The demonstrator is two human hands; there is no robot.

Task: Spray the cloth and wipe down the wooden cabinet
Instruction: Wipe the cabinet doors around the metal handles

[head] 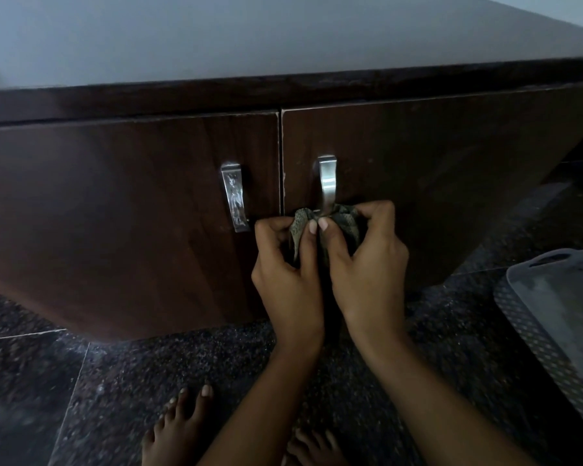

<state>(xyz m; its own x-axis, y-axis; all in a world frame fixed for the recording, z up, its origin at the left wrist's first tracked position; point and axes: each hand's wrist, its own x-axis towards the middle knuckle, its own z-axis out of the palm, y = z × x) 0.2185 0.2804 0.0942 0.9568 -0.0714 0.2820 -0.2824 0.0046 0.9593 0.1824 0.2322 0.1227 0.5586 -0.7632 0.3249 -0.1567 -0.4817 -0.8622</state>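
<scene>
The dark wooden cabinet (132, 203) fills the middle of the head view, with two doors and a grey top. Each door has a metal handle: the left handle (235, 201) and the right handle (327, 185). A grey-green cloth (345, 222) is bunched around the lower end of the right handle. My left hand (285, 267) and my right hand (367, 260) both grip the cloth from below, thumbs meeting at the handle's base. No spray bottle is in view.
A grey perforated plastic basket (552, 314) stands on the floor at the right. The floor (148, 381) is dark speckled stone tile. My bare feet (179, 428) are at the bottom edge, close to the cabinet's base.
</scene>
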